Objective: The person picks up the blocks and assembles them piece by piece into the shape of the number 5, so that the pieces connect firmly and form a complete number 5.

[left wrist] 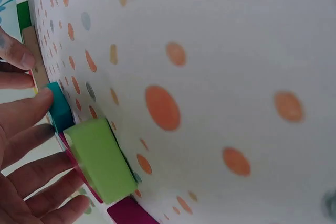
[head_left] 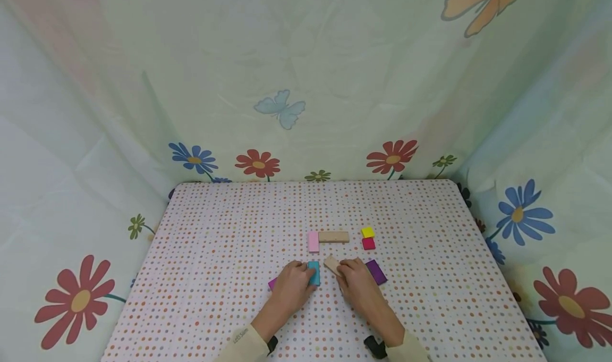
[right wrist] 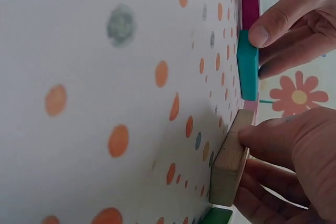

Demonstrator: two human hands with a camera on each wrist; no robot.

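My left hand (head_left: 291, 285) pinches a teal block (head_left: 313, 273) that lies on the table, thumb on its near side in the left wrist view. Between the thumb and fingers of my right hand (head_left: 358, 282) is a plain wooden block (right wrist: 229, 156), angled away from the teal one with a small gap between them. Beside the left hand's fingers are a lime green block (left wrist: 100, 161) and a magenta block (left wrist: 131, 212); the head view hides the lime one behind the hand. A purple block (head_left: 376, 271) lies just right of the right hand.
Farther back, a pink block (head_left: 313, 242) stands against the end of a long wooden block (head_left: 333, 237). To their right, a yellow block (head_left: 367, 232) touches a red block (head_left: 368, 243). A dark green block (right wrist: 216, 216) shows beneath the right hand's wooden block. The dotted tablecloth (head_left: 215, 234) covers the table.
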